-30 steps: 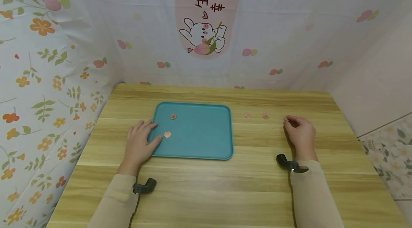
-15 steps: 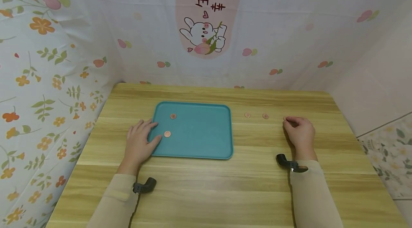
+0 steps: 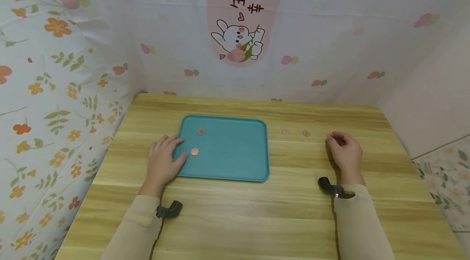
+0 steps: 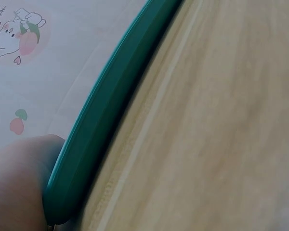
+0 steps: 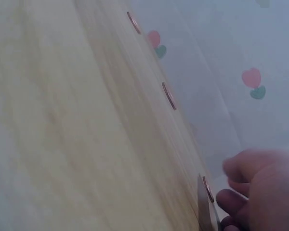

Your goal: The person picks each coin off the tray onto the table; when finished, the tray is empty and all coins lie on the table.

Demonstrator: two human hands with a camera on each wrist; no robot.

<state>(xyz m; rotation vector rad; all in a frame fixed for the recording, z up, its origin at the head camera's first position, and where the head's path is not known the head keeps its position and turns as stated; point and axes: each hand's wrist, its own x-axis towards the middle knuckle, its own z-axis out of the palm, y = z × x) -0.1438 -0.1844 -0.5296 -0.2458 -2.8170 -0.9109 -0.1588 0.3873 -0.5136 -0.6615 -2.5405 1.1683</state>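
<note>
On one desk (image 3: 238, 215), the left hand (image 3: 163, 162) spread onto one tray (image 3: 231, 154) at nine o'clock; at three, the right hand (image 3: 346, 156) curled by one coin (image 5: 208, 189), pinching or not I couldn't tell. Two tray coins (image 3: 195, 152) lay at nine and ten, two desk coins (image 3: 306, 133) at three.

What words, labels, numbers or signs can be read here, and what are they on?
"生活": on the cloth backdrop, above the printed rabbit, turned sideways and reading upward.
"幸福": same backdrop, just to the right; what follows is cut off by the picture's top edge.
Coppery discs on the tray and table: any marks are too small to read.
</note>
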